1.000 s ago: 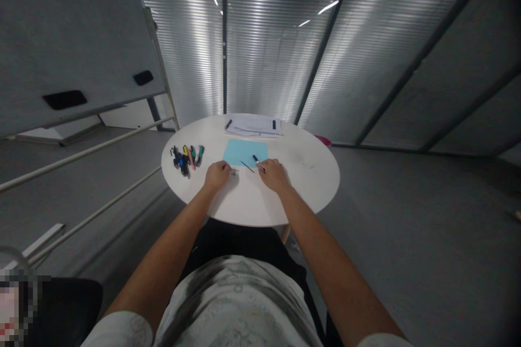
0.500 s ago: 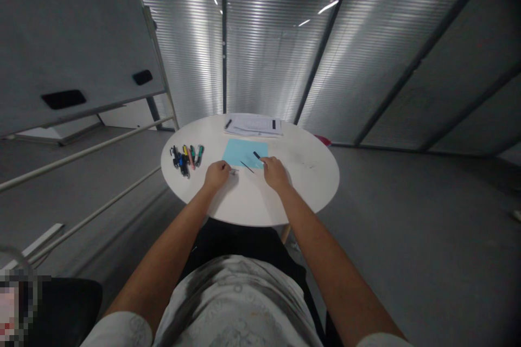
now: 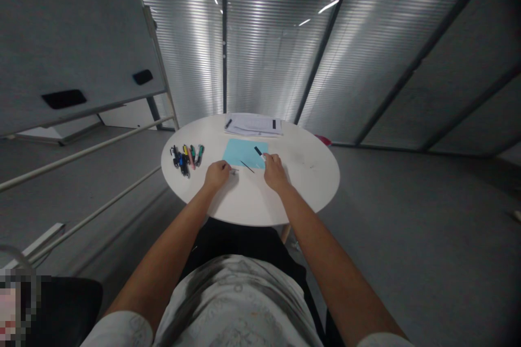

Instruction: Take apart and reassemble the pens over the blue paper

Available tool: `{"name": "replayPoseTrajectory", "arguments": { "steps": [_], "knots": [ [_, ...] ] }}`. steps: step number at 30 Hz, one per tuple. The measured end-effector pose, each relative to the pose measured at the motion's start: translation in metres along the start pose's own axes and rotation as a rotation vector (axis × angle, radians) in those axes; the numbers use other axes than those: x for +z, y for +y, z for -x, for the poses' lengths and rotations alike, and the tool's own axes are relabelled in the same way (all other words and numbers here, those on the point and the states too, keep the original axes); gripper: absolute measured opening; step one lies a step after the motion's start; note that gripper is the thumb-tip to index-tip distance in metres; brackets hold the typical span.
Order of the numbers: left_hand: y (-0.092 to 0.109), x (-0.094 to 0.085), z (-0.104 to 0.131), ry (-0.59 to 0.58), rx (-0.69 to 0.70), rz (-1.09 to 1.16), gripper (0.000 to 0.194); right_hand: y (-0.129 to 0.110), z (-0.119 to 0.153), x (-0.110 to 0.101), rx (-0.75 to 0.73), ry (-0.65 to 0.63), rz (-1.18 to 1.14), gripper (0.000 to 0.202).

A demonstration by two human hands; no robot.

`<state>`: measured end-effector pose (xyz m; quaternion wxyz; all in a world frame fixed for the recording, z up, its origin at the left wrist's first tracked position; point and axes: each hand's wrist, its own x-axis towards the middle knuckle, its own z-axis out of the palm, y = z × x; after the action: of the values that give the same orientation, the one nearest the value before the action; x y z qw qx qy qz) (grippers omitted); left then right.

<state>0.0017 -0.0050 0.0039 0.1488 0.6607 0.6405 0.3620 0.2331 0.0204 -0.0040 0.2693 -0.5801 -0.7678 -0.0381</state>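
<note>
A light blue sheet (image 3: 240,150) lies on the white round table (image 3: 244,206). At its right edge my right hand (image 3: 275,171) is closed on a dark-and-white pen (image 3: 259,151), which points up and left over the sheet. My left hand (image 3: 217,174) is closed near the sheet's lower left corner, with a small clear piece (image 3: 234,171) at its fingertips. Between the hands a thin dark stick (image 3: 247,167) lies across the sheet's lower edge, touched by neither hand.
Several pens and markers (image 3: 186,158) lie in a group on the table's left. A stack of papers (image 3: 253,124) with dark items on it is at the far edge. A white-railed board stand (image 3: 142,133) is left of the table.
The pen in my right hand has tilted and risen slightly up the sheet, and the fingers have shifted a little. My left hand stays in place.
</note>
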Motion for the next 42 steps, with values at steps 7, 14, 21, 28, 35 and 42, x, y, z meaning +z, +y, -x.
{"name": "replayPoseTrajectory", "arguments": {
  "steps": [7,14,21,28,35,42],
  "knots": [
    [0.001,0.000,-0.001,-0.003,-0.020,0.013,0.028,-0.004,0.000,-0.003,0.030,0.066,-0.049,0.047],
    [-0.002,0.002,-0.001,0.011,0.006,0.026,0.028,-0.009,0.005,-0.012,-0.056,-0.100,0.032,0.029],
    [-0.002,0.001,-0.001,0.026,0.024,0.033,0.029,-0.007,0.005,-0.011,-0.149,-0.155,0.021,0.034],
    [-0.002,0.002,-0.001,0.026,0.016,0.036,0.028,-0.007,0.003,-0.009,-0.118,-0.191,0.044,0.034],
    [-0.002,0.002,-0.002,0.017,0.001,0.015,0.029,-0.007,0.002,-0.010,-0.109,-0.184,0.041,0.032],
    [0.000,0.000,-0.001,-0.003,-0.011,-0.014,0.029,-0.006,0.000,-0.008,-0.065,-0.148,0.021,0.029]
  ]
}}
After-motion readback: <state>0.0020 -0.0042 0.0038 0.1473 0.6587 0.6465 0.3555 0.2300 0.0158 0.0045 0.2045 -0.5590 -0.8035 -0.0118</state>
